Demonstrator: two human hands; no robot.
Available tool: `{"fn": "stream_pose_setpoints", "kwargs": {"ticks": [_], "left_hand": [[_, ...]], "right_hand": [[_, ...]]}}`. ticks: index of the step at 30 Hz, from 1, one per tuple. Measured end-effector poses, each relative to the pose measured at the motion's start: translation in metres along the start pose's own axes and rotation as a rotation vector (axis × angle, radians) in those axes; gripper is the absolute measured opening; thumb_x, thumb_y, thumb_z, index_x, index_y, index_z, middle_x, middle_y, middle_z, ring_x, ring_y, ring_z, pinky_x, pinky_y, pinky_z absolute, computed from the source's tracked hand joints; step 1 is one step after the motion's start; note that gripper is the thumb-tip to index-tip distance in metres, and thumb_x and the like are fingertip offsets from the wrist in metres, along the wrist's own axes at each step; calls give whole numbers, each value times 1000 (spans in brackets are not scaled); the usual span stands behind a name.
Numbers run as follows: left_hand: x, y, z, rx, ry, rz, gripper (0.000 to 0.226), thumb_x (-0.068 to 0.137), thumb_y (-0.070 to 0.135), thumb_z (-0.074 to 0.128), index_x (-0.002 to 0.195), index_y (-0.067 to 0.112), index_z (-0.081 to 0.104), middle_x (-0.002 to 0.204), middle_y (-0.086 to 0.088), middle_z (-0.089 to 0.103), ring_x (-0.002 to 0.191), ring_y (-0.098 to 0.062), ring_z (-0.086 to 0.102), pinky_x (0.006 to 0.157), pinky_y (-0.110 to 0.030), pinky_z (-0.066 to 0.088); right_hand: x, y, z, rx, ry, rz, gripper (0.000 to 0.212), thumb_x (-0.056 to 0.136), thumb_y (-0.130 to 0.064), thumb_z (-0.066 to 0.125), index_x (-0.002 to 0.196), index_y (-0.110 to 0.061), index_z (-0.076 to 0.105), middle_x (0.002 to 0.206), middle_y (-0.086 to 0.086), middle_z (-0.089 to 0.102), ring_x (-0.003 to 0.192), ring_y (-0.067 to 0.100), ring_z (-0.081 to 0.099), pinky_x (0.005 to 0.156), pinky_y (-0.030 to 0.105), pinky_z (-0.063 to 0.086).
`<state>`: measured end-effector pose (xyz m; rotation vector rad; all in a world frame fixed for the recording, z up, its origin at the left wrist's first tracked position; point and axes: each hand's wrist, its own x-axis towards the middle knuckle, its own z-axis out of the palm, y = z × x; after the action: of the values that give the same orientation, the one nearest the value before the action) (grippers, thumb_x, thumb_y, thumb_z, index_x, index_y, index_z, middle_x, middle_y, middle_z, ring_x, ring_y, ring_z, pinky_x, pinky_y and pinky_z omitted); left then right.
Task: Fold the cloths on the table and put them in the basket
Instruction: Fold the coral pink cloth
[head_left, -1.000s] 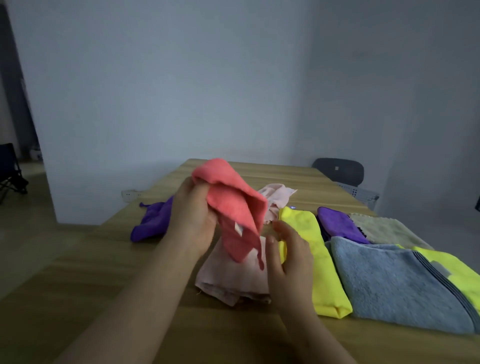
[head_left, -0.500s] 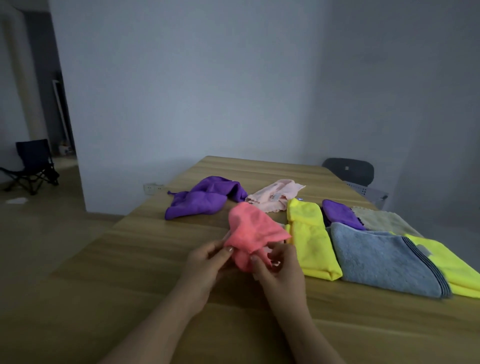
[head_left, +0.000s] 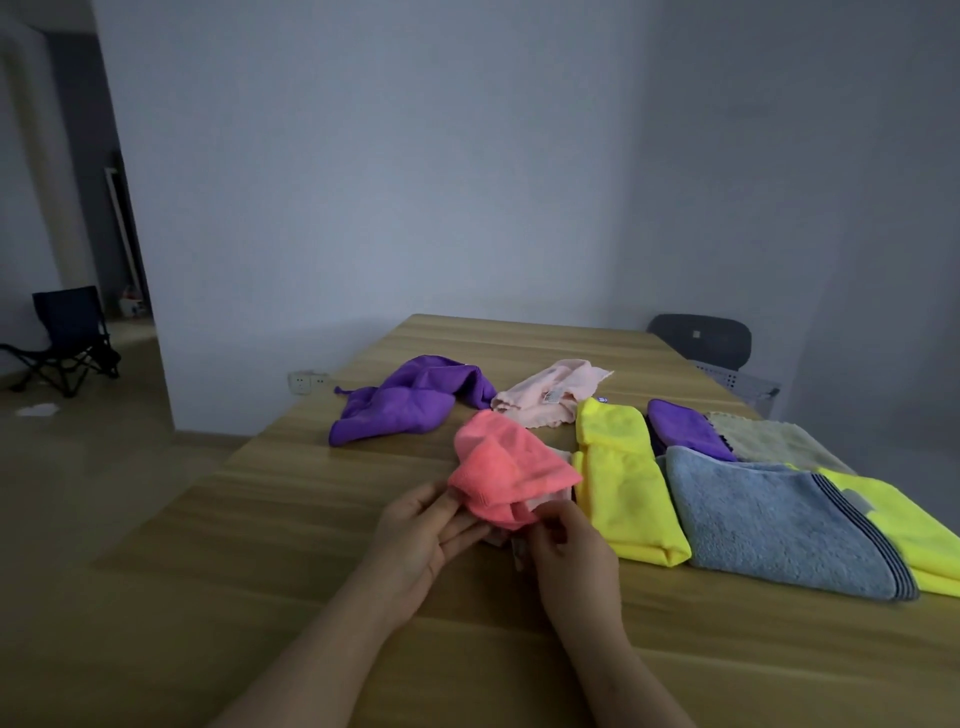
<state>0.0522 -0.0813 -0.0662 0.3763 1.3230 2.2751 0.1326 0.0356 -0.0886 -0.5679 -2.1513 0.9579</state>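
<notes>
Coral cloth (head_left: 506, 470) — in left hand (head_left: 422, 543) and right hand (head_left: 574, 553), over table (head_left: 249, 525)

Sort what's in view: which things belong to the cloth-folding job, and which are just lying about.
Job: coral cloth, pinched by left hand and right hand; purple cloth; pale pink cloth; folded yellow cloth; grey towel; small purple cloth; beige cloth; table.
Lying about: folding chair; office chair; wall socket; paper scrap on floor.
</notes>
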Motion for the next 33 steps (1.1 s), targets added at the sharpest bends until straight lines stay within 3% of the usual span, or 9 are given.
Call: {"fn": "stream_pose_setpoints", "kwargs": {"ticks": [3, 7, 12, 20, 22, 26, 30, 33], "left_hand": [[5, 1, 2, 172, 53, 43, 12, 92, 3, 51, 95, 5, 63, 81, -9, 73, 71, -18, 71, 68, -26, 59], [18, 36, 16, 410, 136, 207, 4, 88, 12, 61, 87, 14, 65, 92, -7, 70, 84, -20, 68, 81, -34, 55], [30, 100, 44, 347, 181, 423, 3, 88, 4, 61, 88, 3, 65, 76, -5, 66, 62, -9, 64, 65, -20, 55], [-4, 156, 83, 156, 155, 507, 15, 95, 7, 51, 82, 12, 57, 76, -6, 62, 55, -5, 63, 56, -18, 56], [-12, 161, 90, 163, 163, 519, 14, 95, 9, 52, 82, 13, 57, 79, -7, 62, 61, -9, 64, 62, -24, 57], [-31, 169, 103, 350, 227, 649, 15, 92, 19, 57, 78, 26, 59, 92, -8, 65, 90, -28, 65, 87, -43, 53], [-53, 173, 123, 443, 223, 751, 11, 92, 21, 56, 82, 23, 59, 88, 1, 62, 86, -17, 57, 89, -39, 49], [-62, 174, 133, 408, 199, 740, 15, 92, 19, 56, 78, 23, 58, 81, 8, 59, 82, -14, 54, 83, -32, 47]], "right_hand": [[3, -6, -5, 98, 39, 9, 14, 91, -14, 56, 84, -26, 55, 71, -10, 60, 69, 14, 57, 64, 33, 47], [19, -27, -20, 240, 141, 1, 12, 91, -14, 57, 85, -24, 57, 76, -15, 58, 73, 1, 54, 62, 21, 42], [49, -69, -53, 424, 310, 17, 17, 91, -10, 53, 78, -20, 55, 68, -7, 55, 63, 10, 49, 67, 32, 42], [56, -118, -112, 496, 536, -61, 5, 93, -12, 51, 90, -15, 54, 75, -13, 53, 80, 15, 52, 73, 26, 38], [49, -129, -127, 483, 585, -89, 5, 93, -11, 51, 90, -15, 53, 74, -14, 50, 79, 15, 50, 71, 24, 36], [36, -147, -158, 485, 666, -120, 5, 93, -13, 49, 94, -18, 51, 74, -16, 48, 79, 12, 49, 69, 22, 34], [25, -159, -185, 482, 765, -170, 5, 93, -14, 49, 94, -18, 51, 83, -7, 53, 81, 11, 48, 70, 17, 31], [22, -161, -197, 462, 797, -177, 5, 93, -15, 49, 92, -19, 48, 94, 0, 55, 83, 12, 49, 75, 21, 36]]}}
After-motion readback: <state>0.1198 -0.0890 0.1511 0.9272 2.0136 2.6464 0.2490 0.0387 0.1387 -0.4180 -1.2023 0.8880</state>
